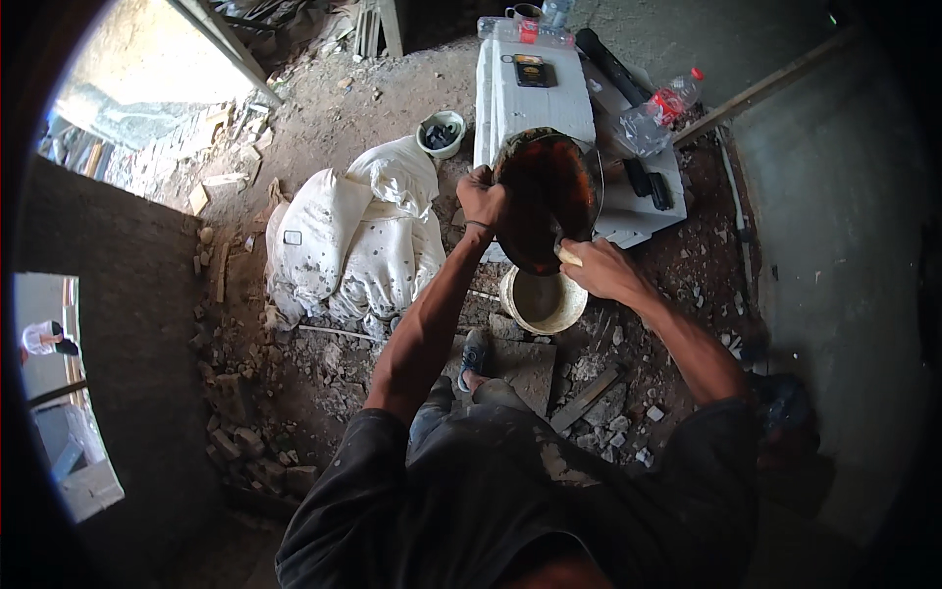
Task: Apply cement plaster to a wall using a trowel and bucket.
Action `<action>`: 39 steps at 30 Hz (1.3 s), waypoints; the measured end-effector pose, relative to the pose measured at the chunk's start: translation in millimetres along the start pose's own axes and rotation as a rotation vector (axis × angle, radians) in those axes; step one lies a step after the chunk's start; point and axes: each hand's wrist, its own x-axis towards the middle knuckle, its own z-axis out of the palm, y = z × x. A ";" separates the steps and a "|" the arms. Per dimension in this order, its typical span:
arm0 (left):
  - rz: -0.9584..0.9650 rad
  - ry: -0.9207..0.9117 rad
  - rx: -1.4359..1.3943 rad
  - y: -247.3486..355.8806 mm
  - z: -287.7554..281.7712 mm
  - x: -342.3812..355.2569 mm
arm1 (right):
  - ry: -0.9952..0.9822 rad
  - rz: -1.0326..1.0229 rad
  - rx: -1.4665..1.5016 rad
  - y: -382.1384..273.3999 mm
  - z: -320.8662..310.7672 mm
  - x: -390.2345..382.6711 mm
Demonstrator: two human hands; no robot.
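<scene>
My left hand [481, 199] is closed on the rim of a dark, stained bucket [527, 177], which is tilted on its side with its reddish-brown inside showing. My right hand [599, 267] grips a pale-handled tool [569, 256] at the bucket's lower right; the tool's head is too dark to make out. Directly below is a cream bucket [520, 308] on the ground, with pale content partly hidden behind the dark bucket.
White sacks [334, 245] lie to the left beside a small bucket [440, 135]. Behind stand white boards [525, 103] holding bottles [667, 101], a mug and dark objects. Rubble [240, 427] covers the ground. Concrete walls [118, 226] flank both sides, and a timber [756, 83] leans at right.
</scene>
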 end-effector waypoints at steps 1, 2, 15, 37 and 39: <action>-0.039 0.031 -0.073 16.4 -5.3 -11.0 | -0.035 -0.042 0.085 -2.8 0.8 -3.2; -0.077 0.122 0.031 0.8 -28.1 -13.8 | -0.062 -0.100 0.059 -21.9 -3.9 -9.1; -0.149 0.503 -0.179 189.3 -202.4 -185.6 | -0.251 -0.662 -0.360 -174.7 12.5 -12.9; 0.330 1.554 0.032 320.8 -624.3 -518.2 | -0.449 -1.617 -0.399 -667.8 251.0 -126.8; 0.344 1.635 0.043 322.9 -652.0 -543.0 | -0.421 -1.712 -0.354 -709.8 271.5 -133.7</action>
